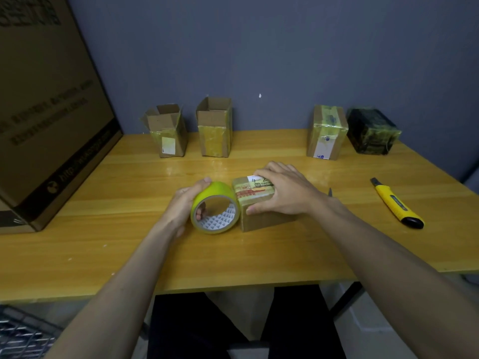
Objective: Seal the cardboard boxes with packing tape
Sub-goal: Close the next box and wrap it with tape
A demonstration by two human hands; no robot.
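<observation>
A small brown cardboard box [261,218] with labels and tape on its top lies at the middle of the wooden table [129,229]. My right hand [285,193] lies over the box top, fingers spread, thumb against its near edge. My left hand [184,206] grips a yellow-green roll of packing tape [215,193], fingers through the core, and holds the roll against the box's left side.
Two open-topped small boxes [168,130] [214,126] stand at the back left. A taped box [326,132] and a dark wrapped box [372,132] stand at the back right. A yellow utility knife [396,203] lies on the right. A large carton [46,112] fills the left side.
</observation>
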